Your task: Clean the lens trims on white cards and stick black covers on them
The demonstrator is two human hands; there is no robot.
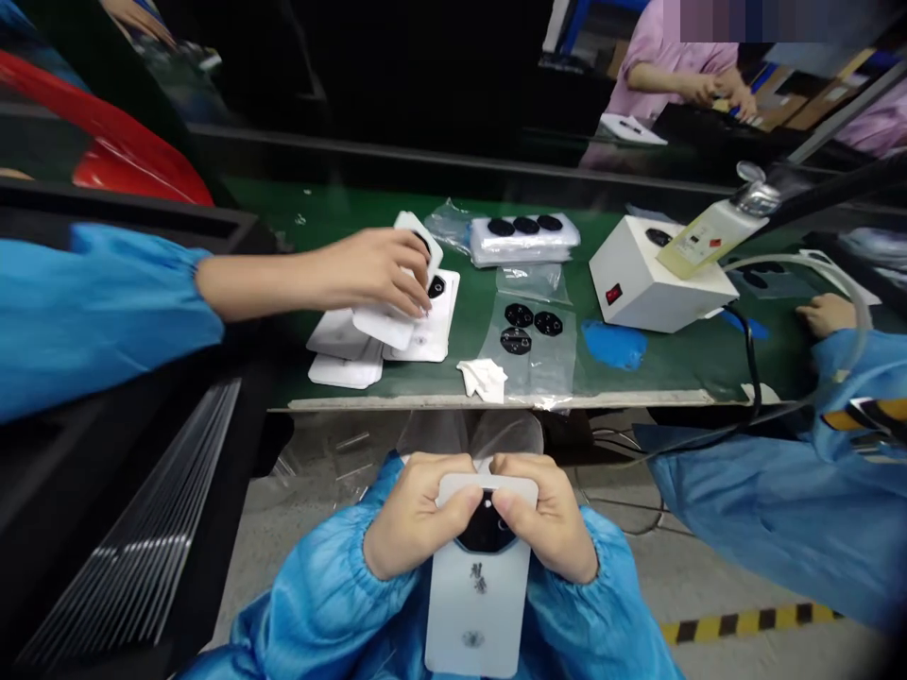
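The person's left hand (pixel 418 515) and right hand (pixel 549 515) are clamping together on a flat white plastic panel with round corners (pixel 478 614), holding it just below the table edge. Both thumbs are pressing beside a shiny black many-sided piece (pixel 486 527) on its top end. Farther off, a co-worker's hand (pixel 372 274) is gripping a white card (pixel 383 326) over a green mat (pixel 354 212), near a clear plastic bag of black pieces (pixel 528 345) and a square white box (pixel 638 283) with a red switch (pixel 613 294).
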